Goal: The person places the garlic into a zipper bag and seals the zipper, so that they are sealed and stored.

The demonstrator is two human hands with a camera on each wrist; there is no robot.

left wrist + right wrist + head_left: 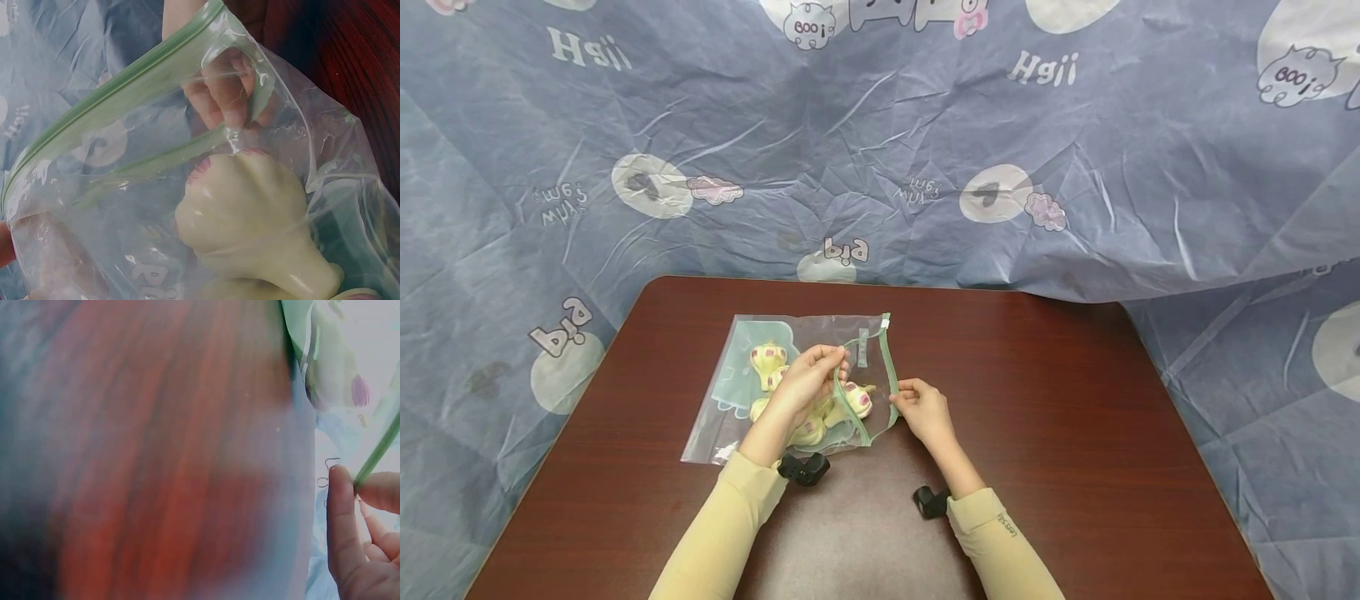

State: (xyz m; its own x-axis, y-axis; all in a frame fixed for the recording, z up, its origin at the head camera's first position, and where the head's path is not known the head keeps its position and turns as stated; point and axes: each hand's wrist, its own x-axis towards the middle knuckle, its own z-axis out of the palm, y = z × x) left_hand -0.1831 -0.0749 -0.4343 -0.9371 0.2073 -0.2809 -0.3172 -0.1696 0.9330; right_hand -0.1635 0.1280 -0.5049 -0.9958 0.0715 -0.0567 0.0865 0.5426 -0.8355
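Note:
A clear zip bag [707, 433] with a green seal strip [889, 367] lies on the table, its mouth held apart toward the right. Several garlic bulbs [767, 360], cream with purple patches, are inside; one garlic bulb [244, 212] shows large near the mouth in the left wrist view. My left hand [805, 383] pinches the near-left lip of the bag, above the bulbs and partly covering them. The opposite lip is pinched between thumb and fingers of my right hand [925, 410]. In the right wrist view the right hand [365, 544] grips the green edge.
The brown wooden table [1037, 400] extends around the bag on every side. A blue patterned cloth [880, 150] hangs behind it and down the sides. Black wrist cameras [805, 469] sit under both wrists.

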